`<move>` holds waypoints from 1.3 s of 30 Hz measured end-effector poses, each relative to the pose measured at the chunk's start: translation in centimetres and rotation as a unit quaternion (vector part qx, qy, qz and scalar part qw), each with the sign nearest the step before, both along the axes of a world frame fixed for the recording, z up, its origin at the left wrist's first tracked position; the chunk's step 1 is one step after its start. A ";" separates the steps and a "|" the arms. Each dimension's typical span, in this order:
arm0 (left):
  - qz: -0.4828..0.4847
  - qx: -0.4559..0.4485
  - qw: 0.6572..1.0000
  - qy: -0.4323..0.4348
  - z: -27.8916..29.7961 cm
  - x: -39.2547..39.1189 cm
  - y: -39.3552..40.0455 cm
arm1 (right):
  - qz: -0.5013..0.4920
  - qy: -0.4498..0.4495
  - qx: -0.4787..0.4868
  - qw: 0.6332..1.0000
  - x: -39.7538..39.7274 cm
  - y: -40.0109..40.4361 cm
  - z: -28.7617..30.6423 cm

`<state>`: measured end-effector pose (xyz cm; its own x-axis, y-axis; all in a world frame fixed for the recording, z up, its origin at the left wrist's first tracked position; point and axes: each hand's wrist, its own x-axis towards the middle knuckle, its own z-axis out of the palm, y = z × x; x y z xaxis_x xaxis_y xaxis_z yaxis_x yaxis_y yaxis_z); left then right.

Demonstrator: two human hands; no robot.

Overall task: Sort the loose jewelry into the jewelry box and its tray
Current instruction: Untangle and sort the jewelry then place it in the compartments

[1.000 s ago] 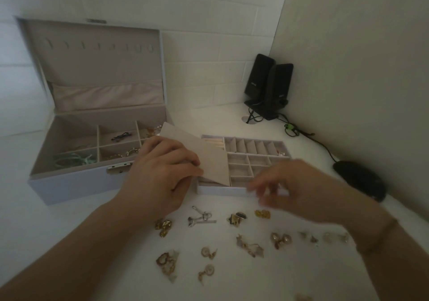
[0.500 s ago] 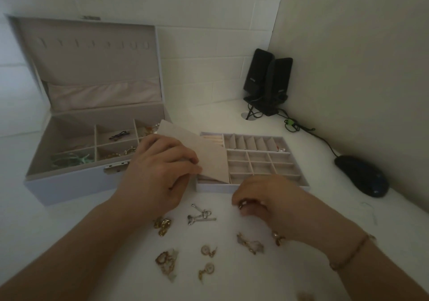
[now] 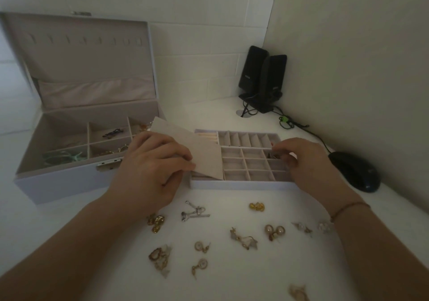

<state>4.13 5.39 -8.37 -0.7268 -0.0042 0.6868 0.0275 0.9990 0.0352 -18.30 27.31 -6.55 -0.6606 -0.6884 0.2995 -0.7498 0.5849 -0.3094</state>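
A small earring (image 3: 272, 155) is pinched over the tray (image 3: 241, 185).
Being light, tiny and slippery, it is best held by its body; the flap (image 3: 199, 154) is gripped by the left hand (image 3: 151, 168).

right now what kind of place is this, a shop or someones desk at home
Most likely a home desk in a corner, not a shop. A pair of black computer speakers and a computer mouse sit on the white desk against plain walls, alongside a personal jewelry box.
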 end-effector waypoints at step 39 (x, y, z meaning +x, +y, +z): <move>0.001 0.013 1.000 -0.002 -0.2 -0.1 -0.1 | 0.201 -0.018 0.148 0.968 4.6 1.1 2.3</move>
<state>4.06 5.34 -8.56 -0.7300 -0.0225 0.6831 0.0259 0.9978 0.0605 -13.72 28.46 -4.23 -0.3279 -0.9442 0.0317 -0.9271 0.3151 -0.2032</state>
